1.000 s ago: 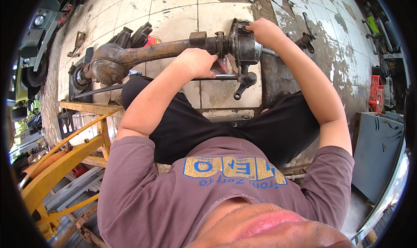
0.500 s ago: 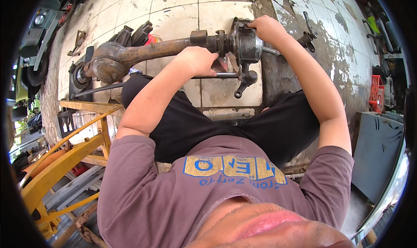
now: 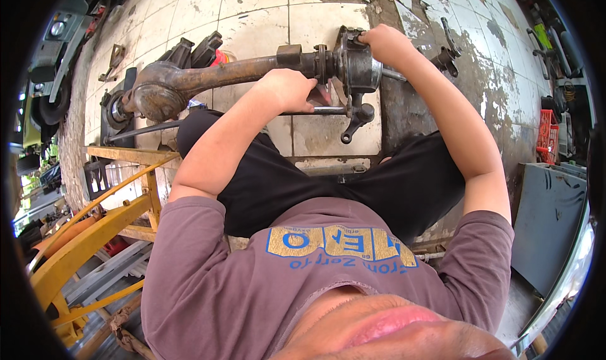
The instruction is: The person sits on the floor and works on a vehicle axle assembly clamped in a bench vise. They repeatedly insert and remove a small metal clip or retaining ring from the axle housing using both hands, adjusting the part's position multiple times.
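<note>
A rusty axle housing [image 3: 252, 73] lies across the tiled floor [image 3: 265, 13] in front of the seated person, with its round middle part at the person's left. The left hand [image 3: 291, 90] is closed around the tube of the axle, near the flange. The right hand [image 3: 384, 44] grips the top of the steering knuckle [image 3: 355, 70] at the end of the axle. A thin steel rod [image 3: 328, 111] runs just below the tube. A yellow metal frame [image 3: 95, 227] stands at the left.
</note>
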Available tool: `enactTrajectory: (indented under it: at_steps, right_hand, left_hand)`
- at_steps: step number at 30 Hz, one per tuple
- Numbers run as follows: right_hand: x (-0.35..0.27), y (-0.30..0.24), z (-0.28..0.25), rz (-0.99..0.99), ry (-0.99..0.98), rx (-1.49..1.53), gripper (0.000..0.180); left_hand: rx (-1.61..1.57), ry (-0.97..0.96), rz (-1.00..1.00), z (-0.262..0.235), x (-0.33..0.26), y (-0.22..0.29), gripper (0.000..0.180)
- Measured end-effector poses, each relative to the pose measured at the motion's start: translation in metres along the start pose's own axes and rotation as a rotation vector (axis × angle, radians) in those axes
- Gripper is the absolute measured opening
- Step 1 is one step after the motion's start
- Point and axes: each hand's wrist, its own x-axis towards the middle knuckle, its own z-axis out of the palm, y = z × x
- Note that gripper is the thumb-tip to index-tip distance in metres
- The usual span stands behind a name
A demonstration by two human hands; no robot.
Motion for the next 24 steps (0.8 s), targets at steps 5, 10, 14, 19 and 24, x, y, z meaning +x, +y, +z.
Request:
enactTrajectory:
  at_steps: [5,10,14,19,24]
  right_hand:
    - [0.005,0.013,0.011,0.034,0.036,0.077,0.043]
    - [0.006,0.013,0.01,-0.013,0.067,0.084,0.044]
    - [0.004,0.008,0.006,0.009,0.019,0.045,0.043]
    - [0.003,0.005,0.003,0.028,-0.003,0.03,0.042]
    - [0.002,0.006,0.0,0.04,-0.001,0.047,0.043]
  left_hand:
    - [-0.002,-0.011,-0.011,-0.002,0.001,0.003,0.065]
    - [-0.011,-0.016,-0.003,-0.005,0.0,0.003,0.064]
    - [-0.009,-0.008,-0.009,-0.003,0.0,0.001,0.063]
    - [-0.007,-0.02,-0.019,-0.006,-0.001,0.002,0.065]
    - [-0.008,-0.037,-0.029,-0.009,-0.001,0.003,0.067]
